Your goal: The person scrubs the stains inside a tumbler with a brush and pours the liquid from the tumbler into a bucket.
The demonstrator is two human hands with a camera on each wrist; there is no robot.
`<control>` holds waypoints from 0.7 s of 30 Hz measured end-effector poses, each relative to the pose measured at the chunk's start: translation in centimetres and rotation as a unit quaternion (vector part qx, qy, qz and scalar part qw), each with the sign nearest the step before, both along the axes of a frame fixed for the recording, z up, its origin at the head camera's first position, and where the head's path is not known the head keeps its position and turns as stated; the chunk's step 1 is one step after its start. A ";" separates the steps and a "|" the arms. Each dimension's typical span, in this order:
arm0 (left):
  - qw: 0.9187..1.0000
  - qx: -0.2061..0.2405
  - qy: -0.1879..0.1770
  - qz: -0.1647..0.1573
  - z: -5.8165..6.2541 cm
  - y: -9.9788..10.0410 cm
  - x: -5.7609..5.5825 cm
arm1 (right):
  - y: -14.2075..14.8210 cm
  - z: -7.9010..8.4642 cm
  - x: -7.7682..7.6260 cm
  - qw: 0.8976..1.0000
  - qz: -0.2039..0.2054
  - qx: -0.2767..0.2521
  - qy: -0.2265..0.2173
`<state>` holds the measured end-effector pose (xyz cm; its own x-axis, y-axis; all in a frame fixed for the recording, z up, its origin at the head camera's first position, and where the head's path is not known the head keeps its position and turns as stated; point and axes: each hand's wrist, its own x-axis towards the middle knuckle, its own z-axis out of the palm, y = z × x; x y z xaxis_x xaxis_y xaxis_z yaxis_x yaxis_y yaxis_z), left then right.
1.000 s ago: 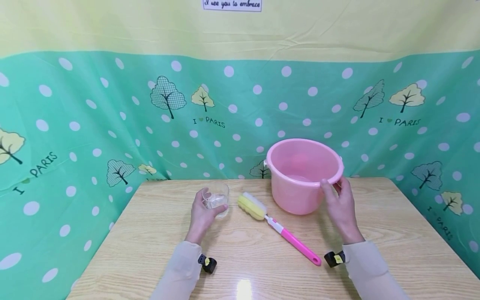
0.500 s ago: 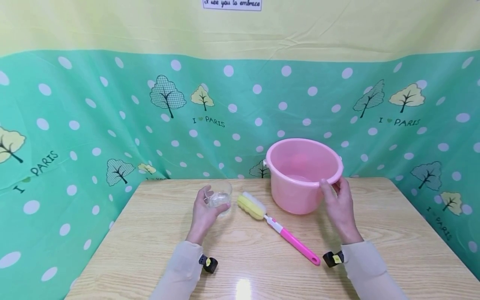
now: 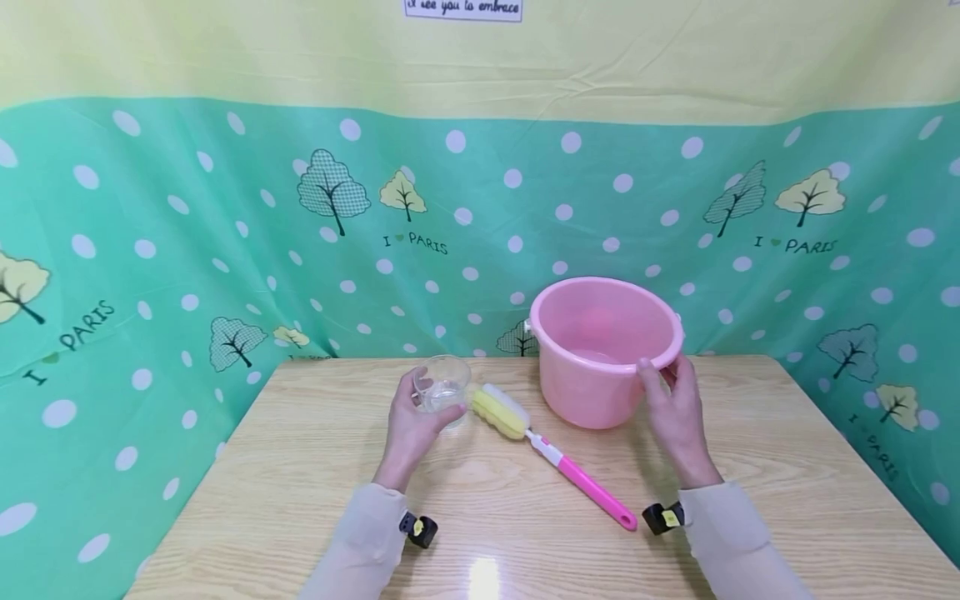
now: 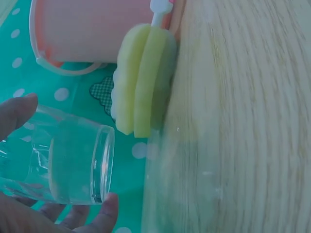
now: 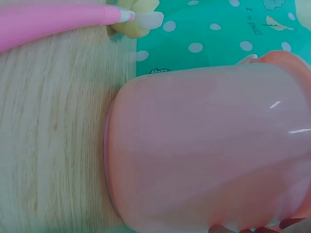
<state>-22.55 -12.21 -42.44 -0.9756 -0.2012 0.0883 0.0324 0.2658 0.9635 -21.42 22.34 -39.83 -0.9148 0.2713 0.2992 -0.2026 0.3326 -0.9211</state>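
Holding up the glass [image 3: 442,387] seems the step: left hand [image 3: 411,429] curled round it, right hand [image 3: 678,421] gripping the bucket [image 3: 588,392]. Any next move calls for avoiding the brush [image 3: 553,455].

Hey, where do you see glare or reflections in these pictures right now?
Head: one bright white patch at the bottom, on the table; left wrist: thin bright lines on the glass, with overall duller colours; right wrist: two white streaks on the pink bucket, towards its rim.
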 end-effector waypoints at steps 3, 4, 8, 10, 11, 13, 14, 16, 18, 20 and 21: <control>1.000 -0.002 0.006 -0.005 0.3 0.3 0.2 | -0.1 0.1 0.0 1.000 -0.001 -0.001 0.001; 1.000 -0.002 0.009 -0.006 0.4 0.4 0.3 | -0.1 0.1 0.0 1.000 -0.001 -0.001 0.001; 1.000 -0.001 0.016 -0.010 0.8 0.7 0.7 | -0.1 0.1 0.1 1.000 -0.001 -0.004 0.001; 1.000 0.002 0.017 -0.013 1.0 0.8 0.8 | -0.1 0.1 0.1 1.000 -0.002 -0.005 -0.001; 1.000 0.003 0.019 -0.015 1.1 0.9 0.8 | -0.1 0.1 0.1 1.000 -0.002 -0.006 -0.001; 1.000 0.003 0.022 -0.016 1.3 1.0 0.8 | -0.1 0.1 0.1 1.000 -0.002 -0.009 -0.002; 1.000 0.003 0.025 -0.017 1.4 1.1 0.8 | -0.1 0.2 0.1 1.000 -0.001 -0.011 -0.001; 0.999 0.000 0.028 -0.018 1.6 1.3 0.7 | -0.2 0.2 0.1 1.000 0.001 -0.014 -0.004; 0.999 -0.004 0.031 -0.021 1.9 1.6 0.5 | -0.2 0.3 0.0 1.000 0.002 -0.014 -0.006; 0.999 -0.010 0.031 -0.023 2.3 1.8 0.3 | -0.2 0.3 0.0 1.000 0.003 -0.015 -0.008; 0.999 -0.012 0.032 -0.025 2.5 1.9 0.2 | -0.2 0.3 0.0 1.000 0.003 -0.014 -0.008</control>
<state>-22.33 -10.30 -39.96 -0.9765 -0.1495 0.1550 0.1076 0.2848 0.9525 -21.41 22.18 -39.54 -0.9212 0.2736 0.2768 -0.1899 0.3049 -0.9333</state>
